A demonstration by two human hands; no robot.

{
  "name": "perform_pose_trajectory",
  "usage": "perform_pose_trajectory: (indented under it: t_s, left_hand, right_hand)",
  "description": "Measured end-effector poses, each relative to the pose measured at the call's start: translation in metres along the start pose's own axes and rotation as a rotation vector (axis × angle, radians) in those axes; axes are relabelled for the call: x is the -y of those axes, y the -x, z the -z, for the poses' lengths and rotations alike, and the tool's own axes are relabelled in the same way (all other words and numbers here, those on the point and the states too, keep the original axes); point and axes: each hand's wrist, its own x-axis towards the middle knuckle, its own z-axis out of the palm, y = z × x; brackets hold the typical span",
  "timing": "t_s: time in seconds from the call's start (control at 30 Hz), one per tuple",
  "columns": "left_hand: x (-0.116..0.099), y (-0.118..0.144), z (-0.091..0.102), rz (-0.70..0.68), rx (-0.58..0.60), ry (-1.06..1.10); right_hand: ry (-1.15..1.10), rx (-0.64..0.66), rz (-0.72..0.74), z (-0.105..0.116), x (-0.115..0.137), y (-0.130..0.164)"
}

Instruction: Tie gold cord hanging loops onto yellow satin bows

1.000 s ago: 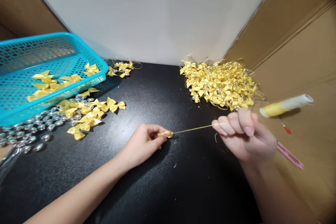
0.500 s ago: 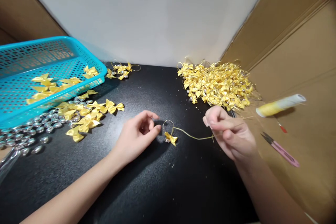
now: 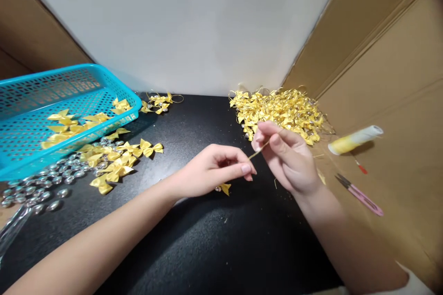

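My left hand and my right hand meet over the black table, both pinching a thin gold cord between thumb and fingers. A small yellow ribbon bow with a silver bead hangs from the cord just under my left hand, touching the table. Loose yellow bows lie to the left of my left hand. A big heap of finished bows with gold loops sits just behind my right hand.
A turquoise plastic basket with a few bows stands at the left; silver beads are spread before it. A yellow-and-white thread spool and pink snips lie on cardboard at the right. A few looped bows lie by the back wall.
My hands have come together: the left hand moved right and took hold of the cord again, the right hand moved left and up. The cord between them is now short.
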Motion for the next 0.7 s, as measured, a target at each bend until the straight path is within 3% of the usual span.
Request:
perform_pose_trajectory:
  t_s: [0.17,0.4,0.7]
  left_hand:
    - [0.005,0.001,0.014,0.040,-0.129,0.245]
    - [0.014,0.008,0.024,0.120,-0.275,0.296]
    - [0.011,0.012,0.026,0.121,-0.271,0.259]
  right_hand:
    - [-0.028,-0.190,-0.046,0.010,-0.004,-0.013]
    - [0.036,-0.248,-0.027,0.016,-0.006,-0.023]
    - [0.032,-0.320,-0.068,0.011,-0.012,-0.023]
